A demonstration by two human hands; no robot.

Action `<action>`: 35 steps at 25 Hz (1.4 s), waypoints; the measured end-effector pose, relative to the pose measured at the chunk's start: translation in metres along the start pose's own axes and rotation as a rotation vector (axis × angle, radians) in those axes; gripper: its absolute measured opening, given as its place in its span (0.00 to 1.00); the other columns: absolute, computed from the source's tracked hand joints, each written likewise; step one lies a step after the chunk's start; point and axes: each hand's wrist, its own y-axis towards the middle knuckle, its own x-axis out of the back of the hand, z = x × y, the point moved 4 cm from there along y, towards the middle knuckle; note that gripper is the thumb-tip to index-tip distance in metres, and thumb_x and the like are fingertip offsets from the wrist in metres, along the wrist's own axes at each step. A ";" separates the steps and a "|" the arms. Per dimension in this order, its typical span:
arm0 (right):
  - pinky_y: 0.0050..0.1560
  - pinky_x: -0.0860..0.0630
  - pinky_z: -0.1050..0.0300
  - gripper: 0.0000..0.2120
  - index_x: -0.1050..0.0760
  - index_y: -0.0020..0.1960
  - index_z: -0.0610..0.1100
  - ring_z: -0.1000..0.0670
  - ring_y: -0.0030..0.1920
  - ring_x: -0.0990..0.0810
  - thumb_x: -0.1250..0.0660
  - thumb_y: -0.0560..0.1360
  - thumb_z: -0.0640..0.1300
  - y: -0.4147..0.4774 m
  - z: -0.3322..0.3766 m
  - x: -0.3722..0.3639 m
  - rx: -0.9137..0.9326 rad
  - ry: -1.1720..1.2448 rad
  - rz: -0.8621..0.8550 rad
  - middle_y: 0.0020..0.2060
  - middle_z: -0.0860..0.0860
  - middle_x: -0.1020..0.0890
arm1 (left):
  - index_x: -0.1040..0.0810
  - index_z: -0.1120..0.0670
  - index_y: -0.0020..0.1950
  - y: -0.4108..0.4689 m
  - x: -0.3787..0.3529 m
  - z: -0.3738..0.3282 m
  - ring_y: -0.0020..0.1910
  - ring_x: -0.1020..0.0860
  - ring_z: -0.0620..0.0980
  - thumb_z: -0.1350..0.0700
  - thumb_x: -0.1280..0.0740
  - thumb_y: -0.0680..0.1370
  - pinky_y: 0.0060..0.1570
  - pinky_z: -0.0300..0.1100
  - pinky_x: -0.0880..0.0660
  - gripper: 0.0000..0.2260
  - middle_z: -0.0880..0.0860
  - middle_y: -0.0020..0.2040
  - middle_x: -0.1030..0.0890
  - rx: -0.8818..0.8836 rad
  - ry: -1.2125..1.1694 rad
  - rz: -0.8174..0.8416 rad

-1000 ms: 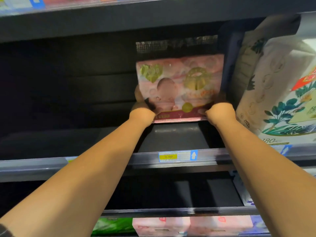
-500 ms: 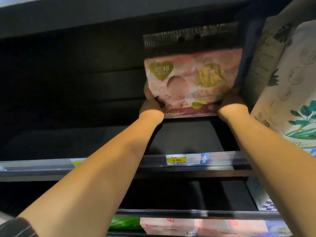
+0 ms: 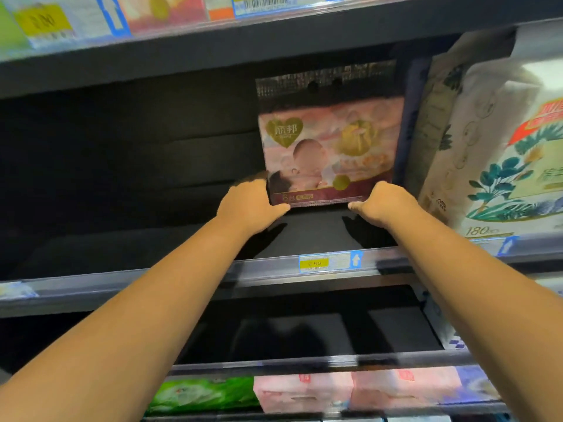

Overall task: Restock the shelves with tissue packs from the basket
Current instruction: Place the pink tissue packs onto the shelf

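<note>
A pink tissue pack (image 3: 330, 150) with a gold heart logo and a clear plastic hanger flap stands upright deep on the dark middle shelf (image 3: 182, 248). My left hand (image 3: 248, 205) grips its lower left corner, thumb under the bottom edge. My right hand (image 3: 385, 205) grips its lower right corner. The pack's right side sits close against the neighbouring white packs. The basket is out of view.
Large white packs with green leaf print (image 3: 493, 166) fill the shelf's right end. A price rail with a yellow tag (image 3: 313, 263) runs along the shelf front. Below, a dark shelf (image 3: 304, 336), then green (image 3: 204, 394) and pink packs (image 3: 304, 391). More goods sit on the top shelf (image 3: 164, 10).
The pack has gone from tilted to upright and moved a little lower. Both hands stay on its bottom corners. The camera view shifted, showing the top shelf again.
</note>
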 end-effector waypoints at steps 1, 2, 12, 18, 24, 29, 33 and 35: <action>0.55 0.29 0.49 0.29 0.30 0.64 0.37 0.36 0.61 0.26 0.35 0.76 0.60 -0.016 0.004 0.003 0.013 -0.056 -0.043 0.62 0.39 0.24 | 0.32 0.53 0.70 -0.010 0.001 -0.003 0.62 0.27 0.59 0.39 0.31 0.73 0.60 0.52 0.28 0.31 0.56 0.64 0.24 -0.045 0.025 -0.019; 0.60 0.30 0.45 0.29 0.32 0.65 0.39 0.36 0.63 0.27 0.36 0.76 0.61 -0.034 0.008 0.005 0.034 -0.140 -0.107 0.62 0.39 0.25 | 0.33 0.53 0.71 -0.021 0.001 -0.007 0.65 0.29 0.58 0.38 0.31 0.73 0.63 0.54 0.30 0.32 0.56 0.66 0.25 -0.102 0.046 -0.033; 0.70 0.42 0.34 0.37 0.46 0.77 0.47 0.40 0.74 0.41 0.42 0.76 0.65 -0.198 -0.014 -0.001 -0.060 -0.350 -0.362 0.74 0.45 0.36 | 0.46 0.49 0.78 -0.118 -0.020 -0.052 0.78 0.50 0.54 0.39 0.36 0.76 0.75 0.54 0.51 0.36 0.52 0.79 0.45 -0.656 0.036 -0.075; 0.69 0.44 0.29 0.38 0.43 0.77 0.48 0.41 0.73 0.38 0.39 0.74 0.65 -0.302 -0.050 -0.068 -0.297 -0.317 -0.308 0.72 0.46 0.33 | 0.37 0.50 0.75 -0.194 -0.080 -0.065 0.76 0.41 0.57 0.38 0.36 0.74 0.73 0.56 0.44 0.33 0.54 0.76 0.36 -0.977 -0.086 0.040; 0.59 0.33 0.26 0.38 0.31 0.72 0.45 0.37 0.62 0.25 0.28 0.68 0.61 -0.425 -0.104 -0.151 -0.639 -0.318 -0.119 0.66 0.41 0.25 | 0.42 0.51 0.77 -0.292 -0.158 -0.080 0.77 0.45 0.58 0.40 0.34 0.74 0.74 0.55 0.47 0.35 0.54 0.77 0.40 -1.163 -0.045 0.302; 0.62 0.32 0.37 0.36 0.45 0.78 0.49 0.41 0.71 0.35 0.37 0.75 0.61 -0.513 -0.144 -0.179 -0.847 -0.238 -0.039 0.74 0.46 0.36 | 0.49 0.50 0.79 -0.369 -0.197 -0.114 0.78 0.50 0.56 0.39 0.36 0.75 0.74 0.54 0.48 0.38 0.53 0.79 0.46 -1.294 -0.033 0.456; 0.69 0.42 0.35 0.35 0.49 0.78 0.50 0.42 0.74 0.40 0.41 0.77 0.62 -0.575 -0.184 -0.195 -0.990 -0.166 -0.015 0.76 0.47 0.41 | 0.49 0.50 0.79 -0.425 -0.221 -0.136 0.78 0.51 0.56 0.40 0.37 0.76 0.75 0.55 0.50 0.36 0.54 0.79 0.46 -1.383 0.001 0.525; 0.70 0.43 0.34 0.35 0.49 0.78 0.50 0.42 0.74 0.40 0.42 0.77 0.62 -0.604 -0.211 -0.200 -1.041 -0.144 0.006 0.76 0.47 0.41 | 0.49 0.51 0.79 -0.453 -0.232 -0.156 0.78 0.51 0.56 0.40 0.37 0.76 0.75 0.55 0.50 0.36 0.54 0.79 0.46 -1.420 0.006 0.554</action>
